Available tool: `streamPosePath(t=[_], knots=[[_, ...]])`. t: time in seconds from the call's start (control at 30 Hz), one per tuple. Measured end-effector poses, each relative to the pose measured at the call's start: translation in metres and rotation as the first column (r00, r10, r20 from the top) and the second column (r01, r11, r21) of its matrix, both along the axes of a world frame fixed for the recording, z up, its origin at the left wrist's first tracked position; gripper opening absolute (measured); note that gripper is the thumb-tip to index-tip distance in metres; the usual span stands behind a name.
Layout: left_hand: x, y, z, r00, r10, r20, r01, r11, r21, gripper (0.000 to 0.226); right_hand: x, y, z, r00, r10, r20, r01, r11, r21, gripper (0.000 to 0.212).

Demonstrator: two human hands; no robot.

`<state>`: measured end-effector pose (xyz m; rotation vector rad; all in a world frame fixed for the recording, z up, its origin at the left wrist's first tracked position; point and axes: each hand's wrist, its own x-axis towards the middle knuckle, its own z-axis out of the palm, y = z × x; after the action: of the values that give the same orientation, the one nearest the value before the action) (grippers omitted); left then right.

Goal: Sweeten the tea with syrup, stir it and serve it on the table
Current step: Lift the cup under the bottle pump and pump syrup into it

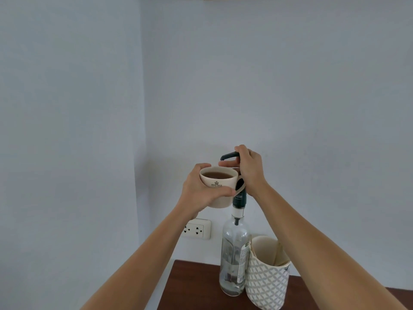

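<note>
My left hand [202,190] holds a cream cup of brown tea [218,182] up in the air, its handle pointing right. The cup's rim sits just under the black spout of the pump [229,155] on a tall clear syrup bottle [233,253]. The bottle stands on the dark wooden table [192,285] and is almost empty. My right hand [247,170] rests on top of the pump head, fingers wrapped over it, thumb under the spout.
A white patterned holder [266,280] with wooden stir sticks [279,253] stands right of the bottle, touching it. A white wall socket [196,229] sits behind the left forearm. Pale walls meet in a corner at left.
</note>
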<state>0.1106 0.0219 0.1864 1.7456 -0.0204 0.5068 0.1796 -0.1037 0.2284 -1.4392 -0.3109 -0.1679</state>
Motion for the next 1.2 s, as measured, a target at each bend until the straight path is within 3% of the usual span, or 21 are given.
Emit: streamPosePath(t=[0.83, 1.2], knots=[[0.0011, -0.0026, 0.0010, 1.000, 0.007, -0.026, -0.007, 1.000, -0.001, 0.103, -0.0031, 0.0004, -0.0037, 0.999, -0.045, 0.009, 0.045, 0.999, -0.005, 0.026], [0.0006, -0.0032, 0.0085, 0.999, -0.017, -0.044, 0.016, 1.000, -0.025, 0.096, -0.0045, 0.0002, 0.0035, 0.999, -0.021, -0.033, 0.022, 0.999, 0.025, 0.034]])
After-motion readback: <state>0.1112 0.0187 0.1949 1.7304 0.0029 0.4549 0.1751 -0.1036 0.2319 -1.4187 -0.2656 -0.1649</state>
